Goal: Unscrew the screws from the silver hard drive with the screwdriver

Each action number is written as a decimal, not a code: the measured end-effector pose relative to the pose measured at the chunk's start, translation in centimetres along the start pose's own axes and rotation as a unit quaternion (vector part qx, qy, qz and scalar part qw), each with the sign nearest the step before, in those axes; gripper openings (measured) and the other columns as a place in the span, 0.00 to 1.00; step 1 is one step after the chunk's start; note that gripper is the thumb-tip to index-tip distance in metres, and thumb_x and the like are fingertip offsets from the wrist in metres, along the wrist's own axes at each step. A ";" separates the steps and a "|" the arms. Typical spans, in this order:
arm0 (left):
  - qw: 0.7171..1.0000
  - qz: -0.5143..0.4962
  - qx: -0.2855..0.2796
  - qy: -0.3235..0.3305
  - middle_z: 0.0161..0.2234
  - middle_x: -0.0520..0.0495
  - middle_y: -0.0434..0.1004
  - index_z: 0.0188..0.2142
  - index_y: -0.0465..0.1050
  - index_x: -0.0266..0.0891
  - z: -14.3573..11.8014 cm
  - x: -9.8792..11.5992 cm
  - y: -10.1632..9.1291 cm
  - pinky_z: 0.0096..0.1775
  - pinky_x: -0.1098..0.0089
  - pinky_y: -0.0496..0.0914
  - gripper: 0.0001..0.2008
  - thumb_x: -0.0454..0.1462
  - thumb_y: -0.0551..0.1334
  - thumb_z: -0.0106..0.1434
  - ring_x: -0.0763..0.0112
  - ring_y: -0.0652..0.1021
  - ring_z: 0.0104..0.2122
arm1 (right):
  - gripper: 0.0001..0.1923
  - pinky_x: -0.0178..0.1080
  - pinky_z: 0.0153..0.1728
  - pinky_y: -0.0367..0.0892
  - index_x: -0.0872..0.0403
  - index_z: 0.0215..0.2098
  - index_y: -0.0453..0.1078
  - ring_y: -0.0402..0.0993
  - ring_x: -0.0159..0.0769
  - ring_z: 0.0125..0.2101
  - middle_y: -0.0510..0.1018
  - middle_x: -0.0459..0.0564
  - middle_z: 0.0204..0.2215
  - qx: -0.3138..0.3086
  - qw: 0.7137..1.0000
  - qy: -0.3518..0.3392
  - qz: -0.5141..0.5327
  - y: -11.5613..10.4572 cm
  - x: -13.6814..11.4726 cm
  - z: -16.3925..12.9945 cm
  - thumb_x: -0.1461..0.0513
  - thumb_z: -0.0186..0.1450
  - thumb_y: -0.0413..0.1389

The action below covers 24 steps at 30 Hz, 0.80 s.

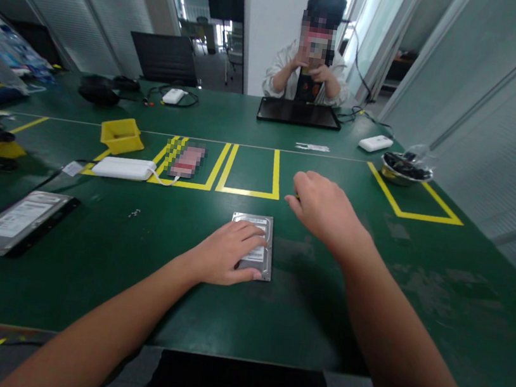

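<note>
A silver hard drive [269,256] with a white label lies flat on the green table in front of me. My left hand [233,251] rests on it from the left, fingers spread and stretched over its label, hiding much of the drive. My right hand [321,205] is raised to the right of and beyond the drive, apart from it. Its fingers are curled closed, and a tiny yellowish bit shows near the thumb; what it holds is otherwise hidden. Several tiny screws [134,213] lie on the table left of the drive.
A larger drive [18,221] lies at left. A yellow bin [122,136], a white power bank [124,168] and a cabled pink phone [188,162] stand beyond. A bowl of dark parts [405,168] sits at right. Another person [309,66] is across the table behind a dark flat panel [299,113].
</note>
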<state>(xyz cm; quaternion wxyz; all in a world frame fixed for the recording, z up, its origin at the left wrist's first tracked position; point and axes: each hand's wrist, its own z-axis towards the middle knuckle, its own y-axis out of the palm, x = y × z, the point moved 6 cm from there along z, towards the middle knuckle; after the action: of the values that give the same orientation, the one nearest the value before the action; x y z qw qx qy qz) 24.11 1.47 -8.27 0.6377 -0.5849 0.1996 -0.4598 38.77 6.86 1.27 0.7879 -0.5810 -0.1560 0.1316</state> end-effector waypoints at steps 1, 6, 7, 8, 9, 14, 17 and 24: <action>1.000 -0.001 0.001 0.000 0.55 0.38 0.69 0.56 0.67 0.40 0.0 0.0 0.0 0.56 0.51 0.63 0.27 0.53 0.60 0.64 0.50 0.68 0.54 | 0.09 0.38 0.31 0.59 0.60 0.44 0.67 0.74 0.42 0.37 0.75 0.57 0.40 -0.005 1.000 0.007 -0.005 0.5 0.1 0.2 0.62 0.68 0.53; 1.000 -0.002 0.003 -0.001 0.55 0.38 0.69 0.56 0.67 0.40 -0.1 0.1 -0.2 0.56 0.52 0.63 0.27 0.53 0.60 0.64 0.50 0.69 0.54 | 0.11 0.39 0.30 0.62 0.61 0.47 0.66 0.76 0.44 0.36 0.72 0.62 0.44 -0.028 0.998 0.043 -0.023 2.4 0.4 0.8 0.62 0.68 0.51; 1.000 -0.001 0.000 -0.002 0.55 0.38 0.69 0.56 0.67 0.40 -0.1 0.0 -0.2 0.56 0.52 0.63 0.27 0.53 0.60 0.64 0.50 0.68 0.54 | 0.12 0.39 0.30 0.63 0.62 0.47 0.66 0.76 0.44 0.36 0.72 0.62 0.44 -0.037 0.998 0.050 -0.024 2.8 0.4 0.8 0.62 0.69 0.50; 1.000 0.000 -0.002 -0.002 0.55 0.38 0.69 0.56 0.67 0.40 -0.1 0.0 -0.1 0.56 0.52 0.63 0.27 0.52 0.60 0.64 0.50 0.68 0.55 | 0.12 0.40 0.31 0.65 0.62 0.48 0.65 0.76 0.45 0.37 0.71 0.63 0.45 -0.050 0.997 0.054 -0.023 3.1 0.4 0.8 0.63 0.69 0.49; 1.000 0.001 -0.004 -0.002 0.56 0.38 0.69 0.56 0.67 0.40 -0.1 0.0 -0.1 0.56 0.51 0.63 0.27 0.52 0.60 0.64 0.50 0.68 0.55 | 0.12 0.41 0.32 0.66 0.62 0.48 0.64 0.77 0.47 0.38 0.70 0.64 0.45 -0.066 0.996 0.056 -0.022 3.5 0.4 0.7 0.63 0.69 0.48; 1.000 -0.007 0.001 0.004 0.56 0.38 0.69 0.57 0.66 0.38 -0.1 0.0 0.0 0.57 0.52 0.63 0.28 0.53 0.60 0.64 0.50 0.68 0.55 | 0.17 0.44 0.37 0.69 0.61 0.54 0.59 0.77 0.50 0.41 0.68 0.65 0.47 -0.157 0.987 0.034 -0.002 5.9 0.0 0.2 0.67 0.68 0.45; 1.000 -0.008 0.002 0.006 0.55 0.38 0.69 0.57 0.65 0.37 -0.1 -0.1 0.0 0.57 0.52 0.62 0.29 0.53 0.60 0.64 0.51 0.68 0.55 | 0.20 0.44 0.37 0.69 0.59 0.55 0.60 0.78 0.50 0.39 0.69 0.64 0.46 -0.219 0.976 0.016 0.010 7.7 -0.3 -0.1 0.68 0.65 0.48; 1.000 -0.005 -0.001 0.002 0.56 0.38 0.69 0.57 0.66 0.38 -0.2 -0.2 0.0 0.58 0.52 0.62 0.29 0.53 0.60 0.64 0.49 0.68 0.56 | 0.26 0.45 0.38 0.70 0.59 0.58 0.58 0.76 0.54 0.44 0.66 0.67 0.49 -0.295 0.955 0.006 0.017 9.4 -0.8 -0.7 0.67 0.62 0.54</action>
<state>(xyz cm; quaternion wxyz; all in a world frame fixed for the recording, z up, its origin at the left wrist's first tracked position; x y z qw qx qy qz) 23.83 1.49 -8.38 0.6342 -0.5856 0.1985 -0.4641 38.03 8.68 -8.02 0.5805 -0.7906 -0.1728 0.0893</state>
